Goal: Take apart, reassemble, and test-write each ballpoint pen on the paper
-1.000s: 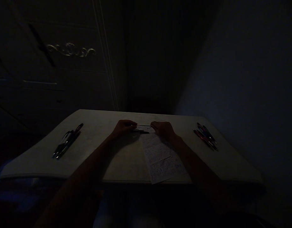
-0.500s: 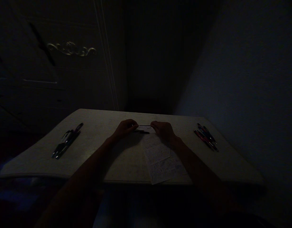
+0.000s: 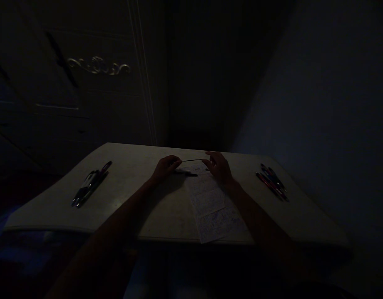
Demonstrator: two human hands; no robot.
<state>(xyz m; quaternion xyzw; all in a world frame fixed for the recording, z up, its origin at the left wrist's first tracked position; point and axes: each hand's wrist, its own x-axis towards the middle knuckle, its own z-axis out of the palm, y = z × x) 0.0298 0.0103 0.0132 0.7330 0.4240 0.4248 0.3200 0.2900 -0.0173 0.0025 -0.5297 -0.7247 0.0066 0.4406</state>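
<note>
My left hand point(image 3: 166, 168) is closed, thumb and fingertips pinching one end of a thin dark pen refill point(image 3: 191, 160). The refill points right, held just above the table. At its other end, my right hand point(image 3: 219, 167) has thumb and forefinger spread apart, the thumb close to the tip. Below the refill lies a dark pen part point(image 3: 191, 175), its left end in the shadow by my left hand. Under my right hand and forearm are sheets of paper point(image 3: 206, 199) covered in writing. A small dark piece near my right thumb is too dim to name.
Several pens point(image 3: 91, 182) lie in a bunch on the left of the white table point(image 3: 129, 166). Another bunch of pens point(image 3: 272, 180), some red and blue, lies on the right. A cabinet point(image 3: 110, 108) stands behind at left, a wall point(image 3: 318, 104) at right.
My right hand has let go of the refill's right end, its fingers opening and shifting slightly right. The refill now tilts up a little, still in my left hand. The view has shifted slightly.
</note>
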